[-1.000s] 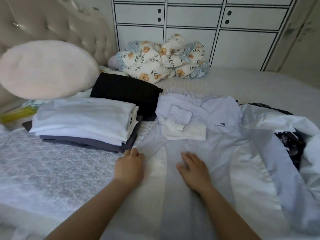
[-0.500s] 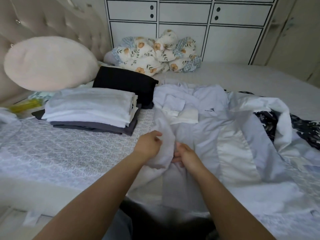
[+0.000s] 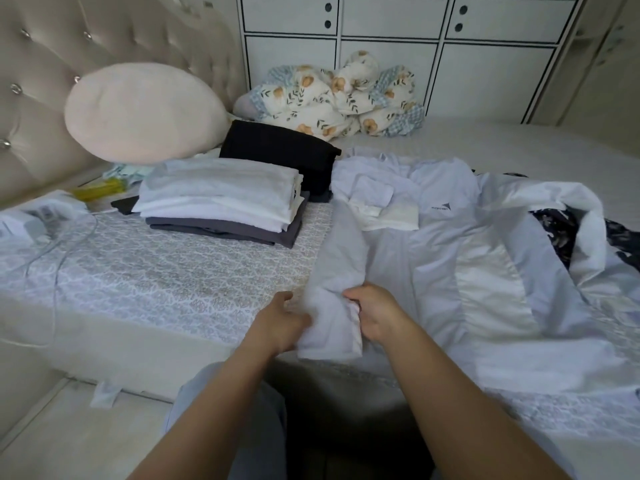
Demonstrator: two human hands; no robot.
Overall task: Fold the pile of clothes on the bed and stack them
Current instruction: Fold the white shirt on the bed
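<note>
While 2 hands, left hand [image 3: 282,323] and right hand [image 3: 375,318], pinch 1 pale jacket's [image 3: 450,244] sleeve [image 3: 337,271], 1 folded stack [image 3: 221,202] nearby

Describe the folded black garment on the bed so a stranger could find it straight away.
Start at the tufted headboard and the round pink cushion leaning on it. Just right of the cushion, behind the stack of white and grey folded clothes, lies the black garment. It is the only solid black folded piece.

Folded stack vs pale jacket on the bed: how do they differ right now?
The folded stack is squared, layered and untouched; the pale jacket lies spread open, one sleeve gripped by both hands, left hand and right hand. The stack includes white and dark grey; the jacket is pale. Both rest on the bed.
</note>
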